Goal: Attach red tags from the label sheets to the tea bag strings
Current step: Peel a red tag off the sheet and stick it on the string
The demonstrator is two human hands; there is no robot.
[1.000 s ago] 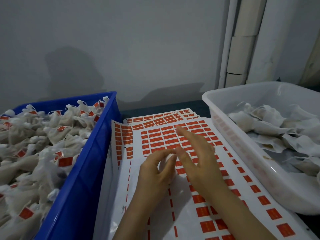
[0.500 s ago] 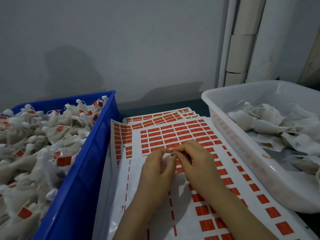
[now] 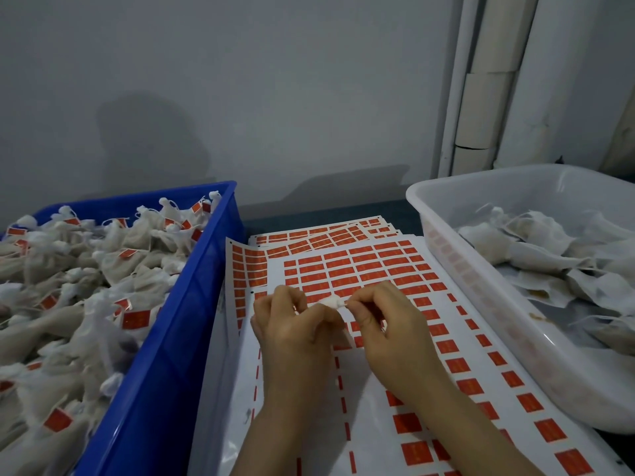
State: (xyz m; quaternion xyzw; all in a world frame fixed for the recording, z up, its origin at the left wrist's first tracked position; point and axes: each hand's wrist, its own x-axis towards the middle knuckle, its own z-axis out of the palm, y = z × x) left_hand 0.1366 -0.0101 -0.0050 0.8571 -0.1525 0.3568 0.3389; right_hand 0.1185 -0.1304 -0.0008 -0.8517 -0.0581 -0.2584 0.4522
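Observation:
White label sheets [image 3: 350, 269] with rows of red tags lie stacked between two bins. Over the top sheet, my left hand [image 3: 292, 324] and my right hand [image 3: 385, 324] meet with curled fingers. Together they pinch a small white tea bag [image 3: 331, 301], of which only the gathered top shows between the fingertips. Its string and any tag in my fingers are hidden.
A blue bin [image 3: 165, 341] on the left is heaped with white tea bags carrying red tags. A white plastic bin [image 3: 481, 293] on the right holds untagged tea bags. A grey wall and a white pipe [image 3: 481, 80] stand behind.
My right hand, held open a second ago, has curled and closed on the white bag with my left. Both hands stay over the same spot on the sheet.

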